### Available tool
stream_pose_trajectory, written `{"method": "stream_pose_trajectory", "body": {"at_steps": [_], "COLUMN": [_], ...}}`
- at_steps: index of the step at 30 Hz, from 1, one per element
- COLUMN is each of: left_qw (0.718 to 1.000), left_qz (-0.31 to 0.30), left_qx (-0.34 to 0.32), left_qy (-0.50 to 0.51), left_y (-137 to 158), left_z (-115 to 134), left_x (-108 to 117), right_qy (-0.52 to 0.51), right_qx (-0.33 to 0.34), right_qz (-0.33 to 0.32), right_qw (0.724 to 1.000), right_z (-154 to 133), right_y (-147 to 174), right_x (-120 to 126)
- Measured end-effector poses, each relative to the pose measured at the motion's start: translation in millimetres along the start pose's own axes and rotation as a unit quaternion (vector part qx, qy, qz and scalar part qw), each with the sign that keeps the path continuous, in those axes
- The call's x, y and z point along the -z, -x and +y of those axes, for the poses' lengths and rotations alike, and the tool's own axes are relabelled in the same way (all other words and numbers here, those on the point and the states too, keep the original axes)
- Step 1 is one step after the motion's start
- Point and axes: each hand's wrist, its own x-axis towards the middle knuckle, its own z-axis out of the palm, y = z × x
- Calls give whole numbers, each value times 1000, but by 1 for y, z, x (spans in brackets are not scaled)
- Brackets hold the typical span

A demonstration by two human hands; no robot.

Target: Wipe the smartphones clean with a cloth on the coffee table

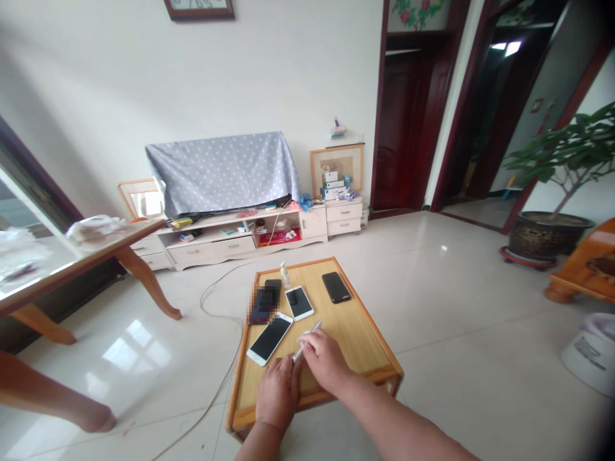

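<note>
Over the near part of a small wooden table (355, 333), both hands hold a slim silver object (314, 328), slanting up to the right. It shows as a narrow strip, and I cannot make out its kind. My left hand (278, 390) is closed at its lower end. My right hand (324, 358) is closed around its middle, fingers bent over it. Just beyond my left hand lies a white phone (270, 339) with a dark screen. A smaller white phone (299, 303) lies past it. A black phone (336, 287) rests at the far right of the tabletop.
A partly pixelated dark item (265, 301) and a small pump bottle (285, 275) stand at the table's far left. A cable (225, 365) runs along the floor. A larger table (144, 234) is left, a white cabinet (211, 250) ahead, a potted plant (548, 237) right.
</note>
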Motion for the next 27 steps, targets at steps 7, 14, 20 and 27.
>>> {"method": "stream_pose_trajectory", "body": {"at_steps": [7, 14, 20, 27], "left_qw": [1000, 996, 971, 954], "left_qz": [2, 16, 19, 35], "left_qx": [25, 68, 153, 167], "left_qy": [17, 63, 181, 246], "left_y": [0, 0, -7, -12], "left_z": [3, 1, -8, -10], "left_x": [2, 3, 0, 6], "right_qy": [-149, -251, -264, -290], "right_qx": [-148, -258, -291, -310], "right_qz": [90, 32, 20, -17], "right_qw": [974, 932, 919, 905], "right_z": [48, 58, 58, 51], "right_y": [-32, -28, -27, -27], "right_x": [16, 5, 6, 19]}}
